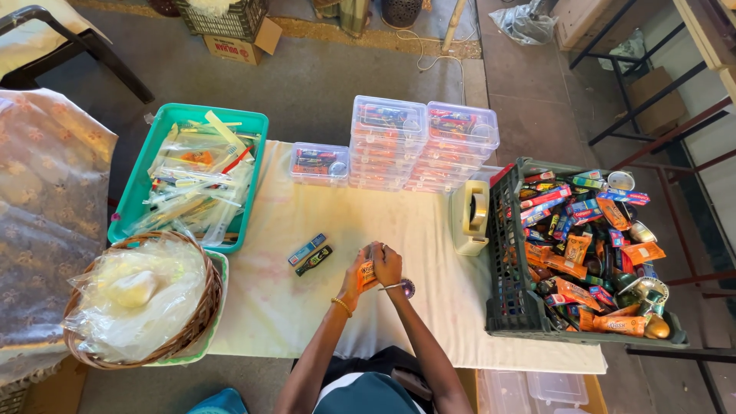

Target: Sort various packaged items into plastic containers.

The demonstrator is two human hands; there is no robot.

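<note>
orange packet [366, 274] is sitting in the grip of both hands, above the near middle of the surface [399, 230], which is draped in a pale cloth. far to the right of the grip a dark crate [506, 253] is holding a heap of orange and blue packets and small tubes. far to the left a green tray [134, 184] is carrying clear-wrapped sticks, and nearer the person on that side a wicker basket [203, 307] is holding clear bags. beyond the grip, stacks of clear plastic boxes [422, 146] are standing, and a tape dispenser [469, 218] is resting just right of the grip, against the crate. just left of the grip two small tubes [310, 255] are lying flat.

the left hand [354, 280] and the right hand [387, 264] are both clamping on the packet, fingers wrapping its sides. the packet is looking light, soft and crinkly, probably a little slippery; holding it by the flat faces near the edges seems safest.
</note>
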